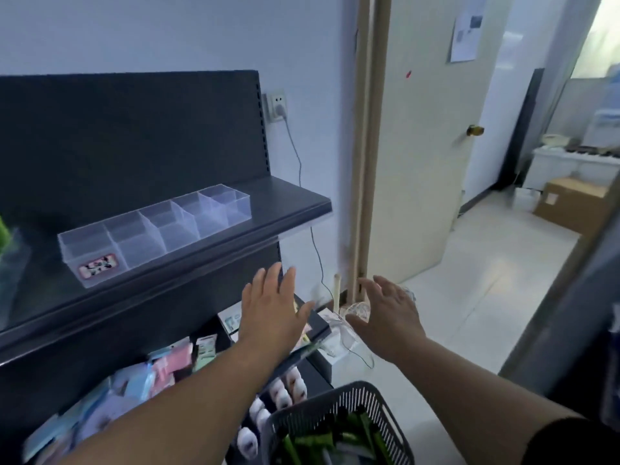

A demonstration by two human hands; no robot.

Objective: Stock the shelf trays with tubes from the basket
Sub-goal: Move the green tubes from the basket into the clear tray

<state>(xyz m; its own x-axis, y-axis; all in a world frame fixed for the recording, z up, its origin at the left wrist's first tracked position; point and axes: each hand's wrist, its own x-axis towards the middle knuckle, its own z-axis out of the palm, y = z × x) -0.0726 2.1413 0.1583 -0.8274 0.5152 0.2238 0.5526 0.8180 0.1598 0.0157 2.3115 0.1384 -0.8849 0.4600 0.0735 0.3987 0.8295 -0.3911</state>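
A row of clear plastic trays [154, 229] stands on the dark top shelf [295, 199], all looking bare inside. A grey slotted basket [339, 407] sits at the bottom of the view with several green tubes [322, 441] in it. My left hand [271, 307] is stretched out flat, fingers straight, below the shelf's front edge and above the basket. My right hand [389, 313] is also spread with nothing in it, to the right of the shelf end. Neither hand touches a tube or a tray.
The lower shelf [318, 327] holds pastel packets [161, 367] and white roll-like items [288, 387]. A wall socket with a cable [276, 107] is beside the shelf unit. An open door [426, 146] and tiled floor lie to the right, with a cardboard box [567, 203] beyond.
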